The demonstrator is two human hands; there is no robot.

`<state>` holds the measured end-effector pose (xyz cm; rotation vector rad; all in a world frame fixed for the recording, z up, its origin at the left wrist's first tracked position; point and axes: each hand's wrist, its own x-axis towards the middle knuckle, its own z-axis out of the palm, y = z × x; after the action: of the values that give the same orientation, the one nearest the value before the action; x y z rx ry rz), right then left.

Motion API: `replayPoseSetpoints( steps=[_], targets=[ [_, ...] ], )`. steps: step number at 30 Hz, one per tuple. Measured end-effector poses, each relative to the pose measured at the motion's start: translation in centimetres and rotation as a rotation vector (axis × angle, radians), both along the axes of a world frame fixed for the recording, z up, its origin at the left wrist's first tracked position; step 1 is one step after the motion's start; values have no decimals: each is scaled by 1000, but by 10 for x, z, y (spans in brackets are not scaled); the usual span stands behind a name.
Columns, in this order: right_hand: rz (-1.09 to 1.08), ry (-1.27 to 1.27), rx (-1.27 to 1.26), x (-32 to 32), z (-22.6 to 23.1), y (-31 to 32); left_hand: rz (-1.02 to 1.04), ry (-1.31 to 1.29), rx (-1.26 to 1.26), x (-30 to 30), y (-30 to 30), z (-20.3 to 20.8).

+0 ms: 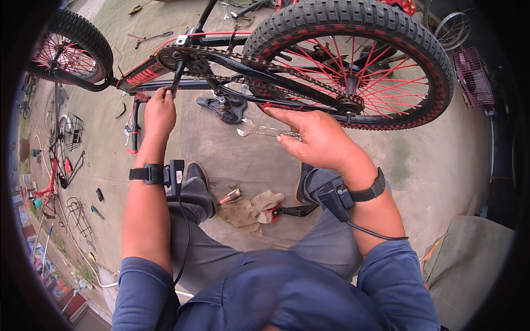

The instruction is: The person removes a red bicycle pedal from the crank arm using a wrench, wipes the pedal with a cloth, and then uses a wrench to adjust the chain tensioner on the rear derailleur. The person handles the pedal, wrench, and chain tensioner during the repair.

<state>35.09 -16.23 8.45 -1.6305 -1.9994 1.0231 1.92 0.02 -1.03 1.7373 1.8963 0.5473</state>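
An upside-down bicycle stands in front of me, its black saddle (223,110) down at the floor and its chain (265,66) facing me. My left hand (160,115) is closed around the lower end of the black crank arm (178,76), below the chainring (190,59). In my right hand (317,139) an open-ended wrench (262,130) lies between thumb and palm, its jaw pointing left. The index finger of that hand is stretched toward the black frame tube near the rear wheel (353,60), which has red spokes. Whether the fingertip touches the tube, I cannot tell.
Between my feet lie a brown rag (245,212) and a small copper-coloured cylinder (229,196). The front wheel (72,52) is at far left. Bike parts and a wire basket (73,131) lie along the left; a pink wire cage (473,76) stands at right.
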Motion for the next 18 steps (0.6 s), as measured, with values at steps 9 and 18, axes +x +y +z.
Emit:
replayPoseSetpoints(
  steps=[9, 18],
  targets=[
    [380, -363, -241, -25, -14, -14, -374, -998, -406, 93, -66, 65],
    [347, -255, -139, -24, -16, -20, 7, -864, 177, 24, -16, 92]
  ],
)
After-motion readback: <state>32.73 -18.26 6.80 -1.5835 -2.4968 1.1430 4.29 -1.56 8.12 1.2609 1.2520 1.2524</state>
